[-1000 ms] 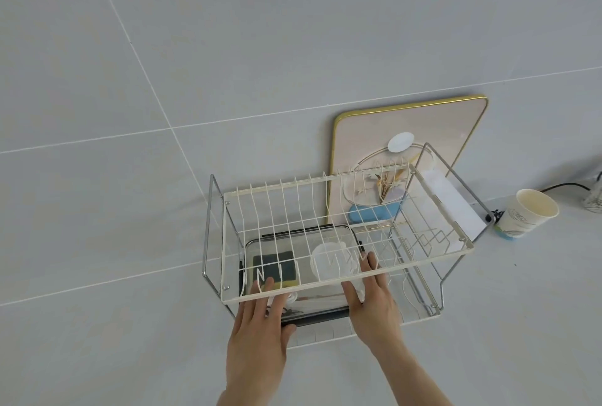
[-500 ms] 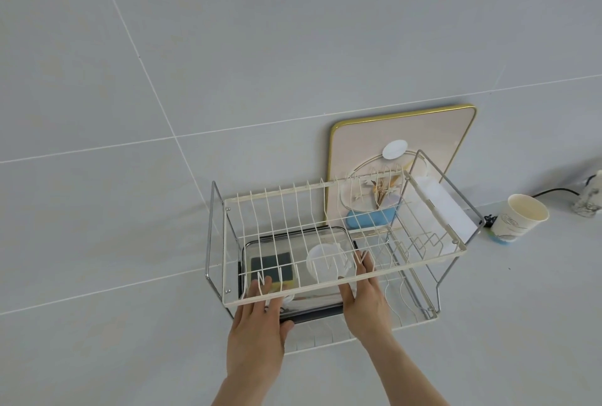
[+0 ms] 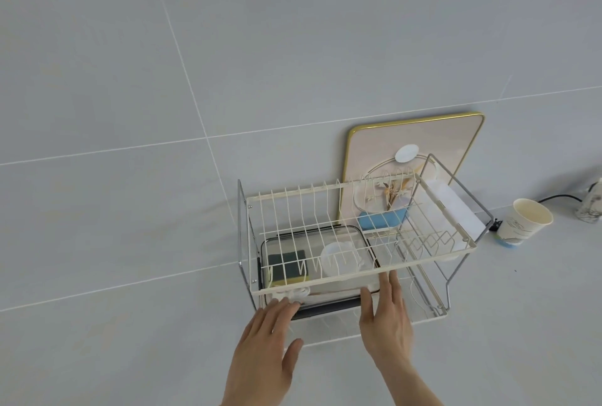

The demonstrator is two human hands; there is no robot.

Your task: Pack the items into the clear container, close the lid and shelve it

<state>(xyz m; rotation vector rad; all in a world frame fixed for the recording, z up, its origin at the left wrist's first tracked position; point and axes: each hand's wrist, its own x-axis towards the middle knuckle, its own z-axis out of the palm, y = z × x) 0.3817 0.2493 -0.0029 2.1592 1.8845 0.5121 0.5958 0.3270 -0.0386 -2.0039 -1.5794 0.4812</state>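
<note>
Faintly printed paper cup, text unreadable

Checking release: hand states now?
Left hand: open, fingertips at the clear container.
Right hand: open, holding nothing.

The left grip and the right grip were bare, with no gloves, rings or watch. Both forearms were bare too; no sleeve showed in view.
</note>
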